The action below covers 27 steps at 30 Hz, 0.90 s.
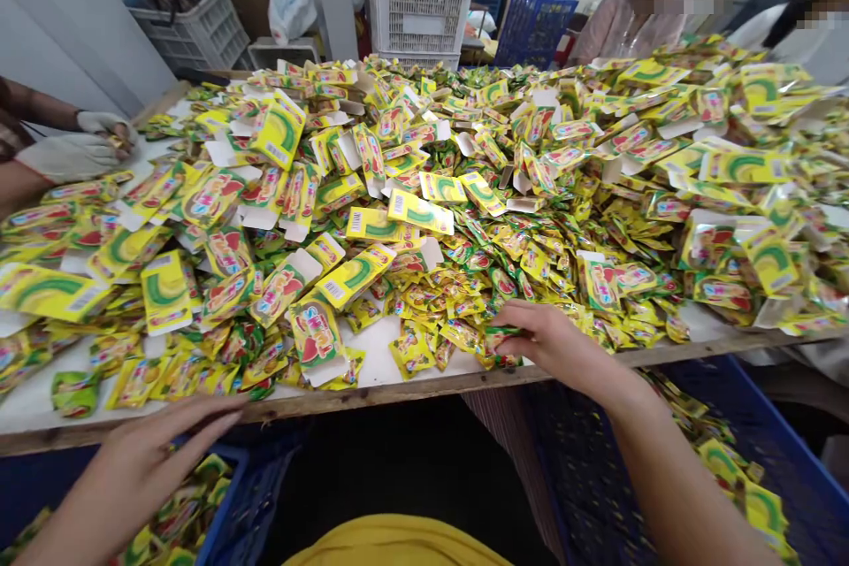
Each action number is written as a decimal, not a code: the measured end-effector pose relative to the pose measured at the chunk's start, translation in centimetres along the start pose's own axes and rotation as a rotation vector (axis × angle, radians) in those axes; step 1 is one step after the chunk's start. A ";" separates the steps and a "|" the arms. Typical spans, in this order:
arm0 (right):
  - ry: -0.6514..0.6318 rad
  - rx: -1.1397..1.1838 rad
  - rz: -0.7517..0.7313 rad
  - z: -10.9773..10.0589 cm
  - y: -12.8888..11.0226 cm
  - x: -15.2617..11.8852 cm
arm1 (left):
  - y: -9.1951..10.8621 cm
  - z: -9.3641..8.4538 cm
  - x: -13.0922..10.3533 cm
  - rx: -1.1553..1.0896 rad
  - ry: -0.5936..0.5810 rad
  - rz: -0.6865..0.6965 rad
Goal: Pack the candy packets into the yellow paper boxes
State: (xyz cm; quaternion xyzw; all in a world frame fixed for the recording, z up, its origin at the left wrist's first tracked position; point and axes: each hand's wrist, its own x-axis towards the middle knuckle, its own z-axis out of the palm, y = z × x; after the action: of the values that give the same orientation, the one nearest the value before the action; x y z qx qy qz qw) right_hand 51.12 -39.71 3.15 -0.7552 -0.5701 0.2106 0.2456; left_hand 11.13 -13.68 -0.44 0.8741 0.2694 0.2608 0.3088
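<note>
My left hand (156, 451) hovers over the table's front edge with its fingers stretched out and nothing visible in it. Near its fingertips lie small yellow candy packets (182, 374) and a green candy packet (75, 393). My right hand (547, 338) is at the front of the heap, thumb and fingers closed around a small green candy packet (499, 338). Its fingertips are partly hidden. Left of it are loose yellow packets (415, 347) and an open yellow carton (317, 336) with a watermelon picture.
Yellow cartons and packets are heaped across the wooden-edged table (424, 391). Blue crates (222, 504) holding packs stand below at both sides. Another person's gloved hands (72, 155) work at the left; other people sit at the far right. White crates (424, 13) are stacked behind.
</note>
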 end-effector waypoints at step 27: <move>0.689 0.760 0.129 7.8 -7.1 4.8 | 11.1 16.6 7.5 -0.020 -0.071 -0.097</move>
State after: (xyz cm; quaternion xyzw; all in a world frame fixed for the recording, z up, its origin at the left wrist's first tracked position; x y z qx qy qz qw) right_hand 42.35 -32.48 1.14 -0.6719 -0.2916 0.1564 0.6626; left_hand 30.27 -22.88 -1.90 0.8657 0.2975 0.2168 0.3392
